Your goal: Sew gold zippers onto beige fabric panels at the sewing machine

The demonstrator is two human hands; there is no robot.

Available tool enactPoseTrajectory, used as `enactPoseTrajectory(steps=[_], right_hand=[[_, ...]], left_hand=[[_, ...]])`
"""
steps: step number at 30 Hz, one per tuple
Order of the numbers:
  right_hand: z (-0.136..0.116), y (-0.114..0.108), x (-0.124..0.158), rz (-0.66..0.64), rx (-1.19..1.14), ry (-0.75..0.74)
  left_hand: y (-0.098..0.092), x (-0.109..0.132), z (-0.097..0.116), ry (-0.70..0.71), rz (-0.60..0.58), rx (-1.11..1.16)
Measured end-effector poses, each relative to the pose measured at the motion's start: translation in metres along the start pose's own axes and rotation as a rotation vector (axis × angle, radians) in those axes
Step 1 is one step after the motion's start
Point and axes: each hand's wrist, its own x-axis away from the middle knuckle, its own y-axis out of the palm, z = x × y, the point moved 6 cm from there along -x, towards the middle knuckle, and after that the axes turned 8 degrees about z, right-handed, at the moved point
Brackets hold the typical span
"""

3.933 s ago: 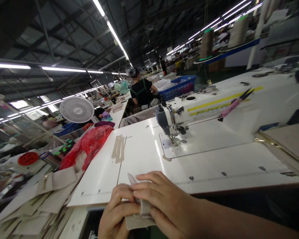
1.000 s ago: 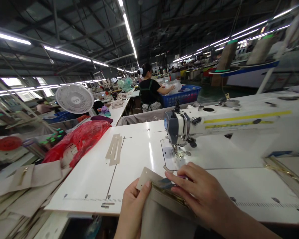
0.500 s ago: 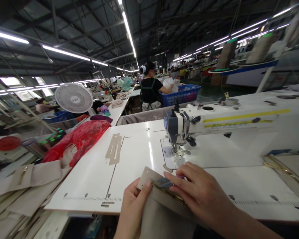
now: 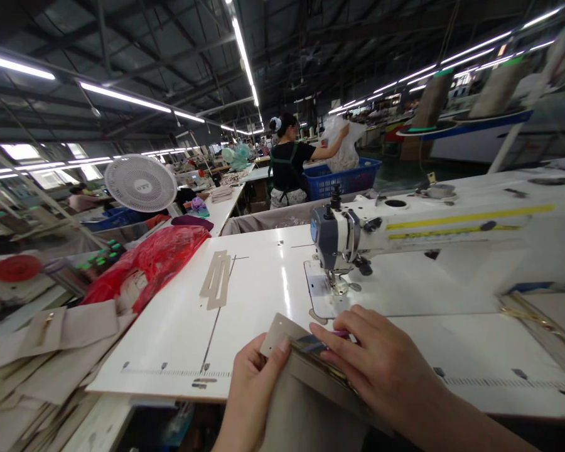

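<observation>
Beige fabric piece [image 4: 306, 408], in the head view, hangs below the fingers of the left hand [image 4: 254, 383], whose thumb lies flat on the top and clamps it near one corner; that corner juts out beyond the thumb tip. A gold zip [image 4: 332, 367] runs from beside the thumb toward the fingertips of the right hand [image 4: 381, 351]. Those fingers are closed round the purple handle of small snips [image 4: 311, 343], and the blades point back toward the left thumb, lying just above the zip. Whether the blades touch a thread I cannot tell.

The step looks like trimming close to the zip. To do it well, I would keep the left thumb firm but clear of the blade tips, hold the edge taut between the two hands, lay the blades flat, and nip only loose ends, sparing cloth and zip tape.

Against the frame half a second ago, the fingers, snips and cloth sit almost the same. The clear change is far beyond the fingertips, past the sewing machine [image 4: 334, 232]: a co-worker [image 4: 289, 157] now holds a white bag [image 4: 346, 141] raised over the blue crate [image 4: 343, 183], where the arm was lower.
</observation>
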Motion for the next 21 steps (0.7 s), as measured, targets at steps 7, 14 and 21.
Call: enactPoseTrajectory(steps=[7, 14, 21], right_hand=[[-0.002, 0.000, -0.003, -0.081, 0.015, 0.001], [0.013, 0.009, -0.008, -0.290, -0.274, 0.092], [0.030, 0.024, -0.008, -0.490, -0.528, 0.260]], left_hand=[[-0.010, -0.009, 0.000, 0.116, -0.012, -0.229], [-0.007, -0.006, 0.003, 0.058, -0.095, -0.183], [0.003, 0.001, 0.001, -0.112, -0.216, 0.057]])
